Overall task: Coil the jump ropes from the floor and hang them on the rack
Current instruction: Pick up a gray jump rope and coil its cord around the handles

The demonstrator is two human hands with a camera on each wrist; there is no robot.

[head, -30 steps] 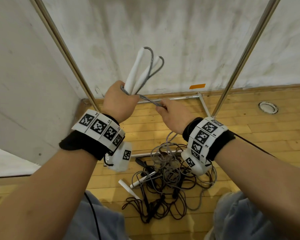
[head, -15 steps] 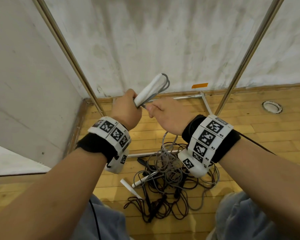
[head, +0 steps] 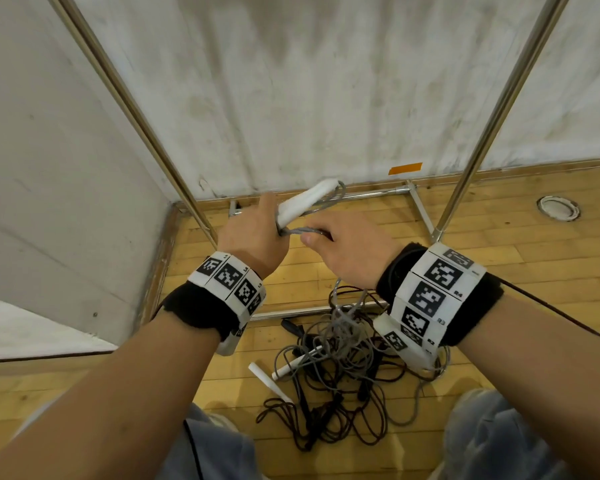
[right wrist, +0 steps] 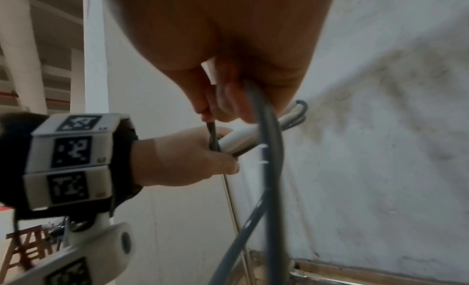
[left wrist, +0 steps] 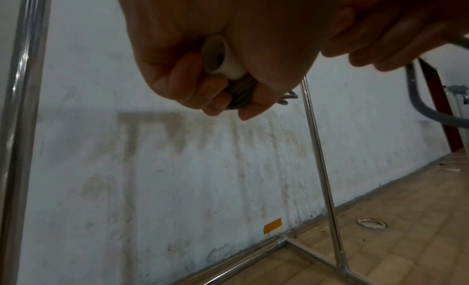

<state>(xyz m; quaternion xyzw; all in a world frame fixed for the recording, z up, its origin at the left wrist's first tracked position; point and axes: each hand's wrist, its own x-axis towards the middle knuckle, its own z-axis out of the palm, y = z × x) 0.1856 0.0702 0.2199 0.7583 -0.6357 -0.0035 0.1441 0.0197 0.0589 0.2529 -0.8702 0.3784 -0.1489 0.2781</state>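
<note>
My left hand (head: 253,233) grips the white handles (head: 303,206) of a grey jump rope together with loops of its cord; the handle ends (left wrist: 224,63) show inside the fist in the left wrist view. Close to its right, my right hand (head: 347,247) pinches the grey cord (head: 302,231), which runs across to the left fist and hangs down (right wrist: 269,140) below the right hand. On the wooden floor beneath lies a tangled pile of grey and dark jump ropes (head: 336,368) with white handles (head: 267,375). Chrome rack poles (head: 132,109) rise on both sides.
The rack's base bars (head: 371,194) lie on the floor against a stained white wall (head: 326,81). A second pole (head: 489,126) stands at right. A round floor fitting (head: 557,208) sits at far right. My knees (head: 499,441) frame the pile.
Both hands have dropped lower. The handles tipped from upright to slanting right, and my right hand came in close beside the left, shortening the stretch of cord between them.
</note>
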